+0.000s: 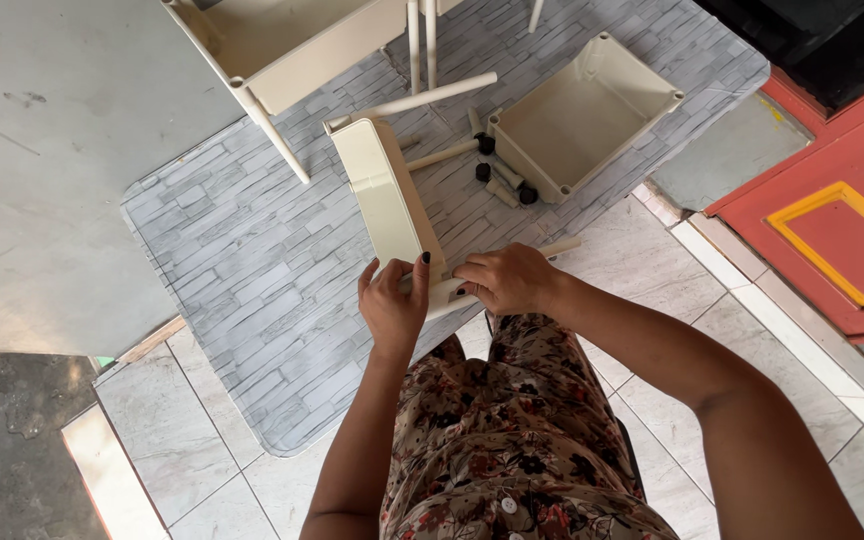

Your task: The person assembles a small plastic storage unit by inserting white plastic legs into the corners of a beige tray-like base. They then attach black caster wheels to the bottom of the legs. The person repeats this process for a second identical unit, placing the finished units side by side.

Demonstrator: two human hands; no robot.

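- Hands meet at the near end of a cream plastic tray (384, 195), which stands on edge on a mat (242, 270) printed like grey stone; the mat lies on the tiled floor (182, 440).
- Left hand (393, 303) grasps the tray's near end, fingers curled over its rim (dark-painted nails show).
- Right hand (507, 279) is clenched around a cream tube (560, 246); the tube meets the tray's near corner.
- Second tray (582, 115) sits open side up on the mat, well apart from the hands; short tubes and black caps (500, 170) lie just beside it.
- Third tray (287, 45), with thin legs fitted, lies at the mat's far edge; a red and yellow door (832, 220) stands to the right.
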